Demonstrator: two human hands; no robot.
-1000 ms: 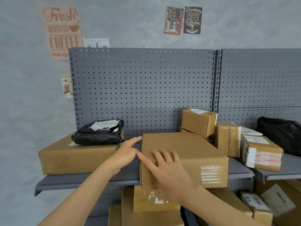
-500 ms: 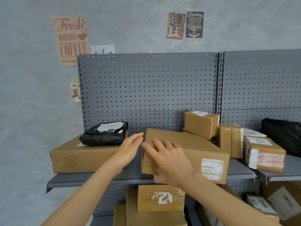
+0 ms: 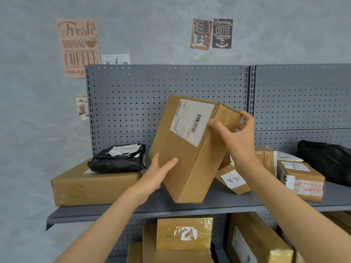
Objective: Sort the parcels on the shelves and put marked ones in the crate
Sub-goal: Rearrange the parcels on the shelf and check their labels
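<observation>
I hold a large brown cardboard parcel (image 3: 182, 160) tilted up above the grey shelf (image 3: 218, 205), its white shipping label with barcode facing me. My left hand (image 3: 157, 173) grips its lower left edge. My right hand (image 3: 235, 135) clasps its upper right corner. Behind it a small box (image 3: 234, 180) with a handwritten white label lies tipped on the shelf. The crate is not in view.
A long flat box (image 3: 91, 188) with a black poly bag (image 3: 117, 160) on top lies at the shelf's left. Taped labelled boxes (image 3: 302, 177) and a black bag (image 3: 326, 158) sit at the right. More parcels (image 3: 184, 234) fill the lower shelf. Pegboard backs the shelf.
The large parcel lay flat on the shelf under my hands; now both hands have lifted and turned it on end, showing its label. The small box behind it has tipped forward.
</observation>
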